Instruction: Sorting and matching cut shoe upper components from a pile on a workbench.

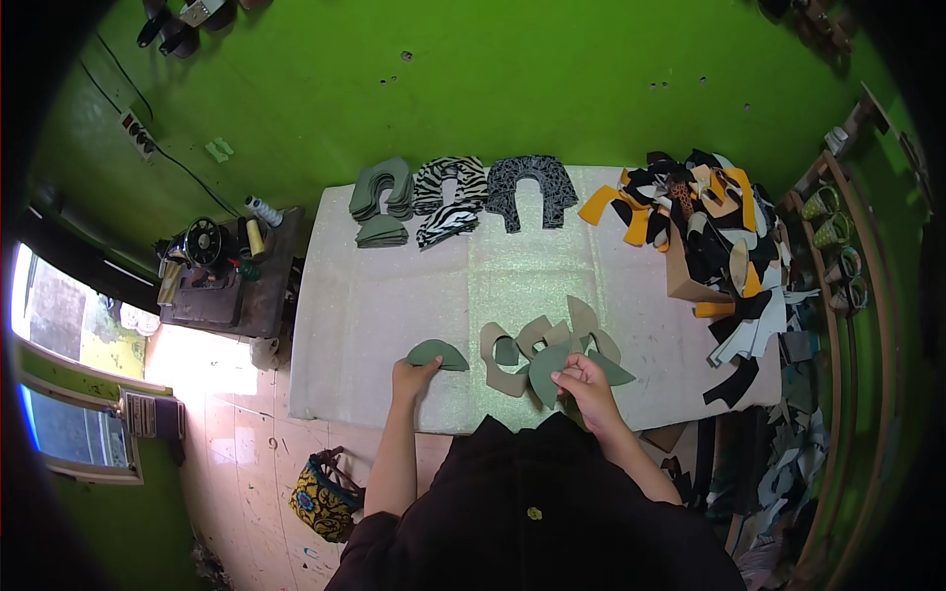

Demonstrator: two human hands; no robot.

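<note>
My left hand [419, 376] grips the edge of a small stack of green half-round pieces [439, 353] at the near left of the covered table. In my right hand [583, 382], pinched between thumb and fingers, is a single green cut piece [544, 374] with a curved edge. Beneath and around it lies a loose heap of curved cut pieces [500, 366], some green side up and some beige side up. Part of that heap is hidden behind my right hand and the piece it holds.
Along the table's back stand stacks of green U-shaped pieces [370, 187], zebra-striped pieces [448, 182] and dark patterned pieces [503, 187]. Scraps [724, 212] spill over a cardboard box [685, 268] at right. A sewing machine [204, 246] stands left; a patterned bag [323, 497] sits on the floor.
</note>
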